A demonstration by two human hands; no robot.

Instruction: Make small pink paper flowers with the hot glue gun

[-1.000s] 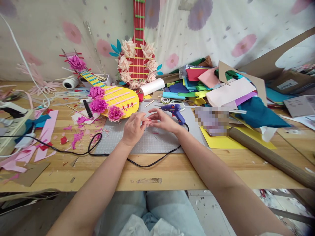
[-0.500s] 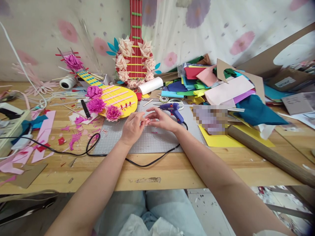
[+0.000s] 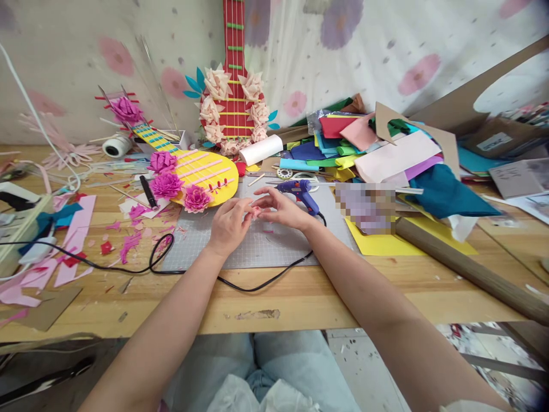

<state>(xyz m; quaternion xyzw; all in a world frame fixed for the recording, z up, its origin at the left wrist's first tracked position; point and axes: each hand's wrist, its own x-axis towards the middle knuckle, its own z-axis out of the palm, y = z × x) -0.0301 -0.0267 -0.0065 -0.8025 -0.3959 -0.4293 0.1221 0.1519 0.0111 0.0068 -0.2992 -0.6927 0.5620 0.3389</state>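
Observation:
Over the grey cutting mat (image 3: 274,252), my left hand (image 3: 229,226) pinches a small pink piece (image 3: 256,212), mostly hidden by the fingers and too small to name exactly. My right hand (image 3: 283,209) meets it from the other side, thumb and fingertips closed on the same piece. Just behind the right hand lies a blue hot glue gun (image 3: 302,191). Left of my hands rests a yellow paper guitar (image 3: 218,186) with magenta paper flowers (image 3: 198,197) along its edge.
A red paper guitar (image 3: 234,117) with pale flowers leans on the curtain behind. Coloured paper (image 3: 338,143) piles up at the back right, near a brown cardboard tube (image 3: 467,269). A black cord (image 3: 257,289) loops across the table's front. Pink scraps (image 3: 77,240) cover the left side.
The camera view has shifted very slightly. Both hands stay together around the small pink piece, with almost no visible finger movement.

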